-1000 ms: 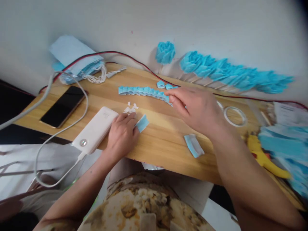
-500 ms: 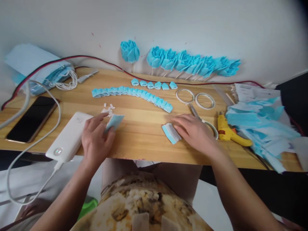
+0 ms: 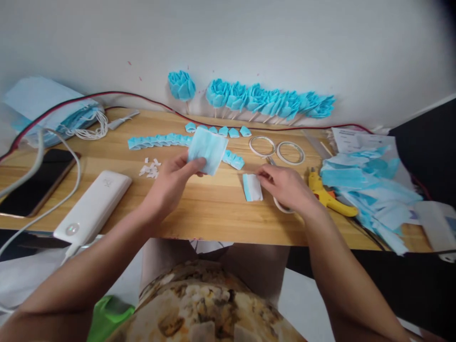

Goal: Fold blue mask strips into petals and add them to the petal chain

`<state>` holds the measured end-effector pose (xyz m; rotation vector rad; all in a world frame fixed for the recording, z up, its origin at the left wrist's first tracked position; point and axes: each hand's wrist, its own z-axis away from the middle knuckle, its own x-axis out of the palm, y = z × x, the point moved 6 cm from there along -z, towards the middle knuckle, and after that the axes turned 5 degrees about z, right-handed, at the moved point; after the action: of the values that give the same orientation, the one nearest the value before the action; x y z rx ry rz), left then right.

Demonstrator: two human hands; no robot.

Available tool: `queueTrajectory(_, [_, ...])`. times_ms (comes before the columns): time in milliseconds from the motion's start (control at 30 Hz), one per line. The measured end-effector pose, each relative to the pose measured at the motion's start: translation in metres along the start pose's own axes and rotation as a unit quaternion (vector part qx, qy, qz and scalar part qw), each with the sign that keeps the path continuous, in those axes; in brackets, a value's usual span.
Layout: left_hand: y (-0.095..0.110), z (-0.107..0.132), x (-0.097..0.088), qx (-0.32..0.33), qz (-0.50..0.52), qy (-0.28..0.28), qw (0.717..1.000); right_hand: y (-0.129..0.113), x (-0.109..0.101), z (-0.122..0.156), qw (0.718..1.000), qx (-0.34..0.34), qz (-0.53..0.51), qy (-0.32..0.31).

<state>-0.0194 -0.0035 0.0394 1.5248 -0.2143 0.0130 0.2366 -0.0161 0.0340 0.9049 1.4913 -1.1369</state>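
Observation:
My left hand is lifted above the wooden desk and pinches a light blue mask piece by its lower edge. My right hand rests on the desk, its fingertips closed on a small folded blue-and-white piece. Behind both hands lies a row of folded blue petals, with a few loose petals farther back. Blue paper-like flowers on sticks lean on the wall.
A white power bank with a cable and a dark phone lie at the left. White scraps sit near them. Two tape rings, scissors, a yellow glue gun and a heap of blue mask pieces fill the right.
My left hand lifted the blue piece off the desk and raised it toward the middle. My right hand came back from the petal row and took hold of the small folded piece.

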Motion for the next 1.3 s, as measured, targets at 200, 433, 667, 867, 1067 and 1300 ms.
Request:
queueTrajectory(200, [-0.026,-0.05,0.044,-0.106,0.118,-0.08,0.984,0.012,-0.019,-0.02,0.996,0.007,-0.007,0.089])
queueTrajectory(433, [-0.04,-0.056,0.042,-0.059,0.033,-0.107,0.992,-0.018,-0.021,-0.054,0.914,-0.009,-0.392,0.104])
queueTrajectory(667, [-0.038,-0.053,0.038,-0.077,-0.006,-0.126,0.989,-0.028,0.012,-0.076,0.871,0.004,-0.488,0.057])
queueTrajectory(867, [-0.044,-0.057,0.033,-0.091,0.044,-0.066,0.993,-0.022,0.022,-0.068,0.87,0.029,-0.48,0.113])
queueTrajectory(1067, [-0.046,-0.061,0.029,-0.076,0.071,-0.046,0.994,-0.018,0.021,-0.067,0.875,0.043,-0.462,0.139])
queueTrajectory(1300, [-0.037,-0.058,0.032,-0.05,0.028,-0.065,0.996,-0.019,0.023,-0.068,0.879,0.03,-0.457,0.128])
